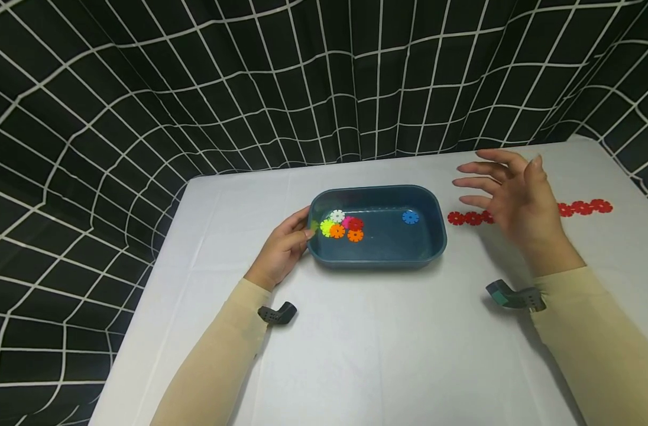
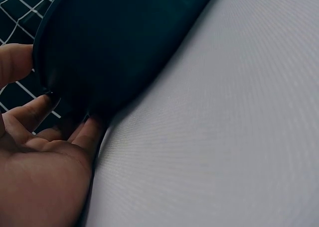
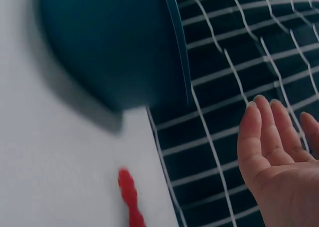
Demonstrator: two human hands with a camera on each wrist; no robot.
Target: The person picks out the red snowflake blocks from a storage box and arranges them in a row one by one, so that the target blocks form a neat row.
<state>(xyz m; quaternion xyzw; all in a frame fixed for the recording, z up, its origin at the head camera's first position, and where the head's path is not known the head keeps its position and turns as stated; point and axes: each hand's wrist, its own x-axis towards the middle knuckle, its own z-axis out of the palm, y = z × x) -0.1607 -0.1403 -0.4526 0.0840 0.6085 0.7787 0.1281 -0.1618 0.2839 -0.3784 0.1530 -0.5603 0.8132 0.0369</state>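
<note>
A dark blue plastic tray stands on the white table. At its left end, my left hand grips the rim, thumb on top and fingers outside. Several notched plastic discs lie inside at the left: white, yellow, orange and red, with a pink one partly covered. One blue disc lies apart at the right. My right hand is raised with fingers spread and relaxed, holding nothing. Behind it runs a row of red notched discs, its middle hidden by the hand.
The table is covered with a white cloth. A dark curtain with a white grid hangs along the far and side edges. Each wrist wears a dark strap, one on the left and one on the right.
</note>
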